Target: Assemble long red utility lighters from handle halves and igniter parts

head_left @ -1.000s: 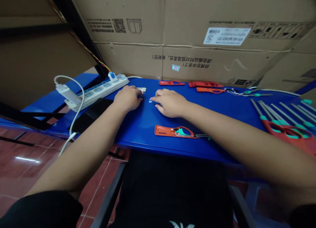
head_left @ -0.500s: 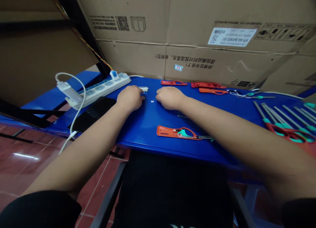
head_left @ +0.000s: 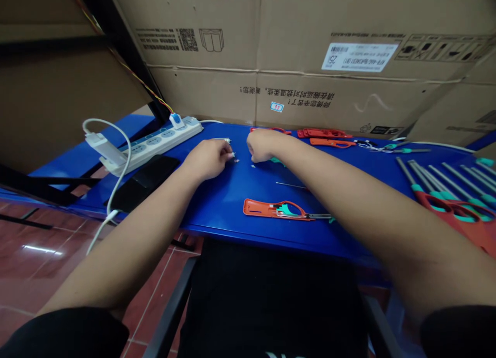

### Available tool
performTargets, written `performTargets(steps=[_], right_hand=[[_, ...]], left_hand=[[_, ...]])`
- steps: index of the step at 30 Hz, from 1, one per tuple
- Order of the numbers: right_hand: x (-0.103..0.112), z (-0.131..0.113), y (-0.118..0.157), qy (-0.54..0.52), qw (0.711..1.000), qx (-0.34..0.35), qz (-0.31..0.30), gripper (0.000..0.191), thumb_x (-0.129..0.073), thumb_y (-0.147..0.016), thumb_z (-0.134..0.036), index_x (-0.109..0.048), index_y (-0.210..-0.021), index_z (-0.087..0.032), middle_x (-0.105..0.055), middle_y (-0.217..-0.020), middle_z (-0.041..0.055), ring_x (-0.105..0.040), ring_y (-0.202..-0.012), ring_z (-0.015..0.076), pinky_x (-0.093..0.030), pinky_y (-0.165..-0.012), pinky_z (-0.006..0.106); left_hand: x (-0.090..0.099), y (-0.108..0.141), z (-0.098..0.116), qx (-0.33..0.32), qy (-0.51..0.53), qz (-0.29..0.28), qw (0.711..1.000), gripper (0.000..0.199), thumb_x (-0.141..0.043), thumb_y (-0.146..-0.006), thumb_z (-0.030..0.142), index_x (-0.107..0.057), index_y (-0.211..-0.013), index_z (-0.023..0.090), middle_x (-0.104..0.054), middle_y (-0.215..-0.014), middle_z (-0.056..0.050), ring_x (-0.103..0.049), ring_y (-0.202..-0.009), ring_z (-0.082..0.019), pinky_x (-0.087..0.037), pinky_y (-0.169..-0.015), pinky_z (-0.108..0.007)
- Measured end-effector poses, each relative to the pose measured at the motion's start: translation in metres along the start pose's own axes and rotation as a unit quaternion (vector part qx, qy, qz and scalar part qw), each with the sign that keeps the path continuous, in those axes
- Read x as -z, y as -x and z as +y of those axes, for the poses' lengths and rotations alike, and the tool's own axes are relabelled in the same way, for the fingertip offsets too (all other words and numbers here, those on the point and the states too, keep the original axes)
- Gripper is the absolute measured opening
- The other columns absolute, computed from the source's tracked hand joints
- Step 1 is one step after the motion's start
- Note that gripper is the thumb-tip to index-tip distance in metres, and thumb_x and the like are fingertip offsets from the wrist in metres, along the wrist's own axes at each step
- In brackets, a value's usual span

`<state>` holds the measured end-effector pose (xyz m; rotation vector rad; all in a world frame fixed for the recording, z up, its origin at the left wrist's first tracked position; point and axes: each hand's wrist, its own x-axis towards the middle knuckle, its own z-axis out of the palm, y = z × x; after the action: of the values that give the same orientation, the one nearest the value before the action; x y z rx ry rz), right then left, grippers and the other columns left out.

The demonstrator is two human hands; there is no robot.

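The left hand (head_left: pixel 208 159) pinches a small white piece (head_left: pixel 233 155) between thumb and fingertips, just above the smooth, glossy blue counter (head_left: pixel 220 200). The right hand (head_left: pixel 264 145) is bent down at the wrist with its fingers curled under; whether it grips anything cannot be told.

Between the two hands lie tiny white bits (head_left: pixel 236 160), just beside the left fingertips, and a few pale slivers (head_left: pixel 253 166) sit just on the near side of the right fingers. Shiny, slender metal parts (head_left: pixel 223 139) rest beyond the left hand, partly hidden by it. A teal plastic part (head_left: pixel 277 161) shows from under the right wrist.

Nearer the body than the right hand, a thin, straight metal rod (head_left: pixel 289 185) runs beneath the forearm. Nearer still lies an orange plastic shell (head_left: pixel 258 208), long and hollow with a looped handle, holding a curved teal trigger (head_left: pixel 285 209). Past the right hand, along ribbed brown cardboard (head_left: pixel 217 92), are hard red shells (head_left: pixel 321 133); well to its right, slim grey metal tubes (head_left: pixel 436 178) rise from rounded red handles (head_left: pixel 470 226).
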<state>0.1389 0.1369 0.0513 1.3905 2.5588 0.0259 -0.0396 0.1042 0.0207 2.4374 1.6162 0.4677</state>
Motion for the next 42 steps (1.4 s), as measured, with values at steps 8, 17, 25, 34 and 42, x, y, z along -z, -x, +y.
performTargets(steps=[8, 17, 25, 34, 42], right_hand=[[-0.012, 0.01, 0.011, -0.166, 0.976, -0.011, 0.138, 0.024, -0.067, -0.072, -0.012, -0.075, -0.094, -0.01, -0.076, -0.093, 0.0113, -0.068, -0.084, 0.021, -0.047, -0.074, 0.028], [-0.026, 0.014, 0.039, -0.42, 0.868, -0.02, 0.263, 0.015, -0.06, -0.075, -0.006, -0.069, -0.085, -0.014, -0.071, -0.078, 0.0036, -0.065, -0.069, 0.0131, -0.051, -0.063, 0.024], [-0.023, 0.002, 0.05, -0.526, 0.813, 0.019, 0.249, 0.016, -0.063, -0.074, -0.002, -0.067, -0.078, -0.017, -0.07, -0.067, -0.0005, -0.066, -0.063, 0.0129, -0.056, -0.065, 0.027], [-0.021, 0.02, 0.073, -0.719, 0.681, 0.116, 0.075, 0.02, -0.081, -0.07, -0.015, -0.074, -0.089, -0.016, -0.074, -0.076, -0.0012, -0.068, -0.07, 0.0102, -0.057, -0.072, 0.024], [-0.023, 0.023, 0.089, -0.694, 0.702, 0.157, 0.029, 0.024, -0.085, -0.07, -0.023, -0.074, -0.09, -0.017, -0.074, -0.078, -0.0006, -0.068, -0.073, 0.0118, -0.057, -0.073, 0.027]], left_hand=[[-0.006, 0.005, 0.012, -0.099, 0.265, -0.058, 0.957, 0.04, -0.057, -0.091, 0.04, -0.065, -0.119, 0.013, -0.069, -0.088, -0.006, -0.058, -0.068, -0.013, -0.047, -0.066, -0.026], [-0.011, 0.005, 0.012, -0.07, 0.42, -0.049, 0.903, 0.044, -0.07, -0.084, 0.047, -0.07, -0.11, 0.012, -0.067, -0.084, -0.005, -0.054, -0.066, -0.011, -0.042, -0.062, -0.024], [-0.021, 0.005, 0.018, -0.118, 0.452, -0.088, 0.88, 0.047, -0.067, -0.084, 0.056, -0.072, -0.099, 0.012, -0.07, -0.086, -0.007, -0.057, -0.068, -0.012, -0.046, -0.064, -0.024], [-0.007, 0.012, 0.019, -0.348, 0.321, -0.008, 0.881, 0.025, -0.059, -0.096, 0.034, -0.073, -0.108, 0.018, -0.07, -0.101, -0.009, -0.065, -0.094, -0.018, -0.049, -0.088, -0.03], [-0.003, 0.021, 0.029, -0.433, 0.286, -0.017, 0.855, 0.024, -0.055, -0.098, 0.026, -0.072, -0.113, 0.019, -0.071, -0.105, -0.011, -0.066, -0.096, -0.018, -0.051, -0.089, -0.03]])
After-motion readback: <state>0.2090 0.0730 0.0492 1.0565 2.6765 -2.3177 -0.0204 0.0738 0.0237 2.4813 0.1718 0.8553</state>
